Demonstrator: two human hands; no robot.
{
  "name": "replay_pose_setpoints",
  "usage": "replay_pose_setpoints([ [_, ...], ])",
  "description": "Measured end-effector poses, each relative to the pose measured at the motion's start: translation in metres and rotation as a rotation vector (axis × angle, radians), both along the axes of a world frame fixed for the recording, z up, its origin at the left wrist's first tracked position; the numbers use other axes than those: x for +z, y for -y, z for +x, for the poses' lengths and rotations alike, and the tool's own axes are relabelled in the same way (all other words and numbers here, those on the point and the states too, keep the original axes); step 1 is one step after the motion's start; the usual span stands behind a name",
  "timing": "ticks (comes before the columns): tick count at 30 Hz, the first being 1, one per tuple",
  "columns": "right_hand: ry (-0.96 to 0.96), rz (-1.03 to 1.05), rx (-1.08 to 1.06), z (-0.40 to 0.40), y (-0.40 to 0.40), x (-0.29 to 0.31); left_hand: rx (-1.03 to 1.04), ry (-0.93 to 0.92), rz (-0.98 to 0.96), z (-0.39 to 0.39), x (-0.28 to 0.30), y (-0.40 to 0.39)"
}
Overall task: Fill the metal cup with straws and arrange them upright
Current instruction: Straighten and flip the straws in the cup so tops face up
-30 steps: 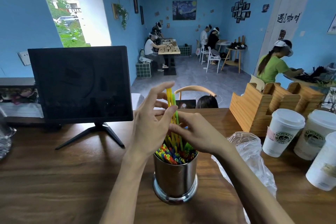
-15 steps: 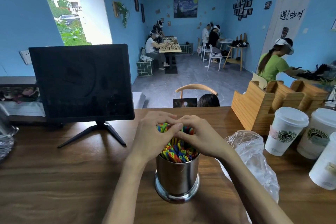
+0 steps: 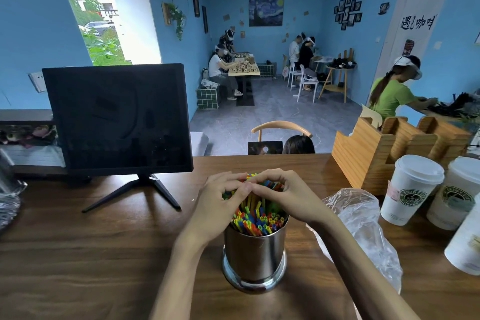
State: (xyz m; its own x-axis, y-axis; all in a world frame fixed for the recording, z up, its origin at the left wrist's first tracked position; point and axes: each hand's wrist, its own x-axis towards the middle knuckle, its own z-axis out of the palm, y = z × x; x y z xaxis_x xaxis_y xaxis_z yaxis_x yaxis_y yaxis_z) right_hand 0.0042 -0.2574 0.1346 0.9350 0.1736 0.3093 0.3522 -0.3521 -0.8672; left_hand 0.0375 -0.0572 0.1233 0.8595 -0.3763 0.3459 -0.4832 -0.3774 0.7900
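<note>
- While I am watching through the head camera, the shiny cylindrical metal cup [image 3: 255,252] is standing upright on the brown wooden table [image 3: 78,254], close to the near edge and about midway across.
- Thin multicoloured plastic straws [image 3: 257,221] are filling the cup, their open ends showing above its rim; the taller ones are leaning slightly away from me.
- I am seeing the left hand [image 3: 220,205] curling its fingers round the left side of the straw bundle above the cup, gripping it.
- I am seeing the right hand [image 3: 288,197] curling round the right side of the same bundle, its fingertips meeting those of the left hand over the straw tops.
- Both forearms are reaching in from the bottom edge, passing either side of the cup.
- A crumpled clear plastic bag [image 3: 363,228] is lying on the table just to the right of the cup.
- A black flat monitor on a splayed stand [image 3: 118,119] is standing at the back left of the table.
- White lidded paper coffee cups [image 3: 410,187] are standing at the right, in front of a slotted wooden holder [image 3: 374,153].
</note>
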Motion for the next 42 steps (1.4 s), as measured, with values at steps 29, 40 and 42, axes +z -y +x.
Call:
replay_pose_setpoints([
  [29,-0.001,0.157,-0.1,0.006,-0.003,-0.019,-0.025,-0.046,-0.13,-0.027,-0.006,-0.021],
  [40,0.035,0.131,-0.19,0.0,-0.013,-0.025,0.152,0.175,-0.174,-0.031,-0.01,-0.012],
  [42,0.045,0.14,-0.196,0.0,-0.015,-0.025,0.134,0.132,-0.246,-0.027,-0.005,-0.008],
])
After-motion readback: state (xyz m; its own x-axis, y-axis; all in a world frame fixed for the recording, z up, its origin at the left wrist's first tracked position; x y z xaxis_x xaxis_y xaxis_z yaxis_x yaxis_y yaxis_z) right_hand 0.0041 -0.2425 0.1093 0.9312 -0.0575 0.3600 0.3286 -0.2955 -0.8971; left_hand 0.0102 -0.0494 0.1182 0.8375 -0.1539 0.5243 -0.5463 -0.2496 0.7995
